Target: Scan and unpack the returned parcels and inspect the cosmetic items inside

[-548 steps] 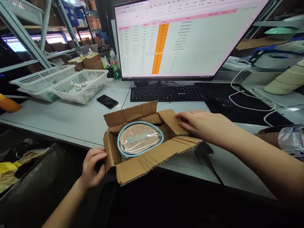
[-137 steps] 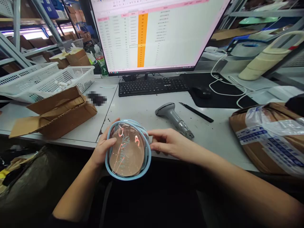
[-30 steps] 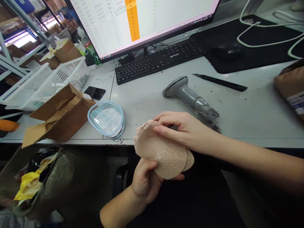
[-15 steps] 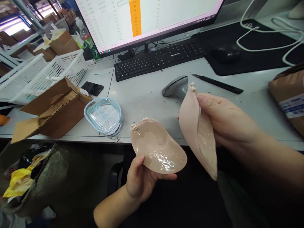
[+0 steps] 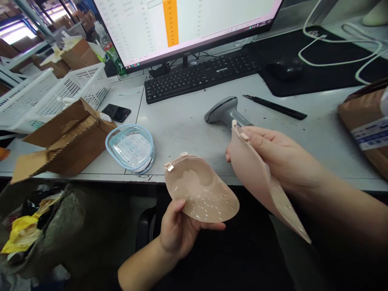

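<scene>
Now, head view (the only one): the pair has just been split – a second ago the two stick-on bra cups were stacked btwn both hands, now there's one per hand w/ a gap between. Seems to mean each can be turned on its own w/out dragging the other. Since the last half-sec the R cup [image 5: 250,169] has also swung, lower tip now out to the right.

L hand [image 5: 182,230] is clamped on the L cup [image 5: 206,190], thumb on the shiny inner face, fingers under; 2 clips at its upper-left edge. R hand [image 5: 273,153] pinches the R cup near its clipped top, cup almost edge-on. Hands well apart.

Edges: L cup sits at/over the near edge of the desk [image 5: 176,125], exact height can't tell. R cup's top overlaps the barcode scanner [image 5: 222,111] in view – contact unclear, handle mostly hidden by the hand, so prob. the tight side; black knife-like tool [image 5: 274,107] just behind, taped parcel [image 5: 363,117] further right. More room btwn scanner and the blue-rimmed clear pouch [image 5: 117,141], which lies near the cardboard box [image 5: 81,151], phone [image 5: 117,112] behind
</scene>
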`<action>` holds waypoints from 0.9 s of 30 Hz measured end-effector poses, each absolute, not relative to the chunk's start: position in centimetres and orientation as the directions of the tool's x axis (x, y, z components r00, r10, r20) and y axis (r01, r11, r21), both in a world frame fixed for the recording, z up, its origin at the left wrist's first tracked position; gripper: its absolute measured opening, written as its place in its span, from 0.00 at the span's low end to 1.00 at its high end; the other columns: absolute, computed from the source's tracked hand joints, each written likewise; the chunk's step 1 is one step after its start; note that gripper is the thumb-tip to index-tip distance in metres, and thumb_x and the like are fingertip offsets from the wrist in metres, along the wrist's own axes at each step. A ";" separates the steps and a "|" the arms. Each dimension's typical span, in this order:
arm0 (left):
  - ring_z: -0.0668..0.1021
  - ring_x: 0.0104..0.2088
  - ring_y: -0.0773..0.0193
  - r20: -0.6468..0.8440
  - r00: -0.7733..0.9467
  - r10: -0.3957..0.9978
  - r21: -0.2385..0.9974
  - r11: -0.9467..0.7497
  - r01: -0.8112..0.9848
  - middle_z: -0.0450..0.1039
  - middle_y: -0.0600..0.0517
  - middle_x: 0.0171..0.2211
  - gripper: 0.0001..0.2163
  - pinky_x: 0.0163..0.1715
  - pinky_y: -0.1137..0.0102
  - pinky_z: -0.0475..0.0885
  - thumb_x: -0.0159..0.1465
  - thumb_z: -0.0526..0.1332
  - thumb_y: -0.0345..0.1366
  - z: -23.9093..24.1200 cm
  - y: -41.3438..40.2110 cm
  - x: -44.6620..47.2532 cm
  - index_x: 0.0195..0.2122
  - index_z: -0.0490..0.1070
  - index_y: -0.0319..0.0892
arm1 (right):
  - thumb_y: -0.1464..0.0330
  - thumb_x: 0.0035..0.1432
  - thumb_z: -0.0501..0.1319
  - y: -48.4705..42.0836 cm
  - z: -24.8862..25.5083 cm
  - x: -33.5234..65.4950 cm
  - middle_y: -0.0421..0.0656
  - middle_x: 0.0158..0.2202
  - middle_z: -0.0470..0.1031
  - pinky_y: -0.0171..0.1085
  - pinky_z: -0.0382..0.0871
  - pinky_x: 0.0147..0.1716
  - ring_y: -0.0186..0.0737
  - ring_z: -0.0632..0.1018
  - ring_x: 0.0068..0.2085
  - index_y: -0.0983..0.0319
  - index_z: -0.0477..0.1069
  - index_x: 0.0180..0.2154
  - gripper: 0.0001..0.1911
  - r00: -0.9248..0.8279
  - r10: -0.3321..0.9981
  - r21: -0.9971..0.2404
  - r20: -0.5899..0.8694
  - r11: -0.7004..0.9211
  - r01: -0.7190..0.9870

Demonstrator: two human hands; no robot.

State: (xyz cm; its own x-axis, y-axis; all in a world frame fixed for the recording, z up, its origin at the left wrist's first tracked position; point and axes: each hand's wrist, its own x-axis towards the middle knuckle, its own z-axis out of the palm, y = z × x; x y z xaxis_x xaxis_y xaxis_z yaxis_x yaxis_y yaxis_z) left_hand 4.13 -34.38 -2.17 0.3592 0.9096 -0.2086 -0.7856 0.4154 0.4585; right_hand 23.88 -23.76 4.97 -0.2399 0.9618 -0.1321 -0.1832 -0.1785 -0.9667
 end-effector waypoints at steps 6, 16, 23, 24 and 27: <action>0.77 0.58 0.47 -0.338 0.230 0.913 0.458 0.373 -0.807 0.78 0.43 0.53 0.19 0.55 0.54 0.76 0.65 0.62 0.40 -1.7 -33.7 4.6 0.56 0.73 0.40 | 0.47 0.58 0.65 -24.0 4.3 24.0 0.42 0.30 0.74 0.35 0.70 0.28 0.39 0.76 0.32 0.59 0.71 0.27 0.22 -0.408 0.910 -0.994 -0.074 -0.036 0.099; 0.78 0.55 0.46 -0.436 0.077 0.897 0.567 0.340 -0.751 0.80 0.45 0.46 0.23 0.57 0.56 0.73 0.57 0.70 0.50 -0.9 -33.9 5.7 0.50 0.76 0.42 | 0.54 0.69 0.56 -26.1 2.4 21.3 0.46 0.56 0.74 0.48 0.70 0.55 0.48 0.76 0.54 0.59 0.78 0.35 0.19 -0.710 0.694 -0.840 0.120 0.452 0.301; 0.79 0.52 0.53 -0.075 0.036 0.997 0.931 0.083 -0.356 0.74 0.47 0.55 0.27 0.52 0.61 0.75 0.60 0.69 0.38 -1.4 -33.8 2.6 0.60 0.66 0.51 | 0.57 0.69 0.54 -25.6 3.7 21.9 0.44 0.35 0.77 0.39 0.67 0.34 0.41 0.76 0.35 0.60 0.75 0.30 0.20 -0.733 0.678 -0.715 0.059 0.541 0.443; 0.77 0.54 0.53 0.048 0.028 0.998 0.968 -0.040 -0.249 0.71 0.47 0.57 0.28 0.53 0.60 0.74 0.61 0.69 0.38 -1.5 -33.7 1.8 0.62 0.64 0.53 | 0.57 0.69 0.54 -25.5 4.0 21.9 0.44 0.34 0.76 0.38 0.65 0.32 0.40 0.75 0.34 0.60 0.74 0.30 0.20 -0.742 0.670 -0.696 0.028 0.545 0.467; 0.70 0.60 0.51 0.320 0.107 0.942 0.936 -0.331 0.120 0.64 0.46 0.60 0.24 0.57 0.59 0.70 0.63 0.67 0.39 -1.4 -33.1 -0.1 0.61 0.67 0.53 | 0.59 0.68 0.55 -25.5 4.5 21.9 0.43 0.33 0.76 0.37 0.60 0.30 0.39 0.74 0.32 0.61 0.74 0.30 0.18 -0.767 0.639 -0.641 -0.055 0.566 0.517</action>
State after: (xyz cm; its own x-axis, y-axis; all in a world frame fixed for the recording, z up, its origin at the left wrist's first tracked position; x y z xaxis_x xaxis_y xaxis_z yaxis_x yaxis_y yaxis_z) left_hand -0.07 -33.09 -1.44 0.1071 0.9415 0.3195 0.1201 -0.3313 0.9359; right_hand 21.93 -25.51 4.46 -0.7673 0.6389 -0.0548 0.5175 0.5664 -0.6414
